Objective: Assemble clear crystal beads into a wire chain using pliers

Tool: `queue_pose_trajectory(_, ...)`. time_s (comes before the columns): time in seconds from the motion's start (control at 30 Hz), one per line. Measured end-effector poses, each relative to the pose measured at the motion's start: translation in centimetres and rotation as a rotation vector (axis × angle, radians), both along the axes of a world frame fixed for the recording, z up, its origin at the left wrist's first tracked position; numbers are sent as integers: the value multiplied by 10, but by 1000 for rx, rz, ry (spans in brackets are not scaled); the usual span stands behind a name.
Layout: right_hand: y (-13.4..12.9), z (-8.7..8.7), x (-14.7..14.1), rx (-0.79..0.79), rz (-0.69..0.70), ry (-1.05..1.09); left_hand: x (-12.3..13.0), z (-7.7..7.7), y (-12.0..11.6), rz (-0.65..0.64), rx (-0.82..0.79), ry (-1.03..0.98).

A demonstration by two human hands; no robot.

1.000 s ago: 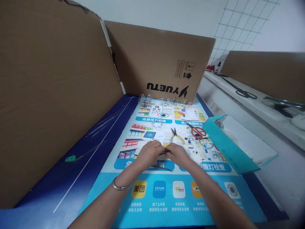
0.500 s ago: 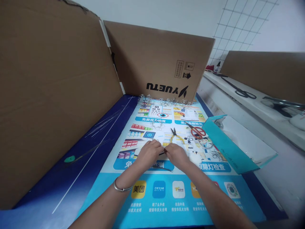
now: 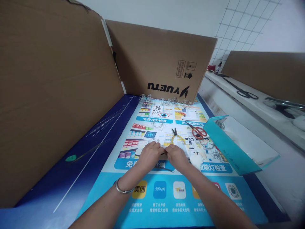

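Note:
Near the middle of the printed mat point(image 3: 114, 203), my left hand point(image 3: 150, 154) and my right hand point(image 3: 175, 156) meet fingertip to fingertip. Both are closed around something small and dark, mostly hidden by the fingers. Just beyond them lie yellow-handled pliers point(image 3: 176, 136), jaws pointing away. Red-handled scissors point(image 3: 198, 132) rest to the right of the pliers, above a clear round roll point(image 3: 206, 143). A white fluffy piece point(image 3: 196, 161) is beside my right wrist. Thin dark strands point(image 3: 164, 169) lie on the mat below my hands.
A teal and white box point(image 3: 243, 143) stands open at the right. Tall cardboard panels point(image 3: 162, 57) rise behind and at the left. Clear beaded pieces point(image 3: 166, 102) line the back edge. A green item point(image 3: 71, 158) lies at the left, and black scissors point(image 3: 246, 94) on the ledge.
The whole view has shifted slightly. My hands stay together with fingers closed, and the dark piece between them shows less than before.

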State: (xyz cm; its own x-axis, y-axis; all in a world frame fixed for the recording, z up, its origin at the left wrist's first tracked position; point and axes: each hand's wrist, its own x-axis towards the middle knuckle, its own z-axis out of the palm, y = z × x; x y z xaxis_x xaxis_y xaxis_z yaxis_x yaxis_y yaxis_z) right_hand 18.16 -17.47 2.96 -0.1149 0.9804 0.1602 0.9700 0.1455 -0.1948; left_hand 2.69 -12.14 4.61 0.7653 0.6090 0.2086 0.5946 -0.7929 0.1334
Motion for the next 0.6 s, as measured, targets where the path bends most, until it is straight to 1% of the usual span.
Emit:
queue_pose_trajectory(0.33,-1,0,0,73,-45,90,3,-11,-1,94,-103,-63)
queue_pose_trajectory(0.6,-1,-2,0,127,-45,222,5,-10,-2,113,-153,-151)
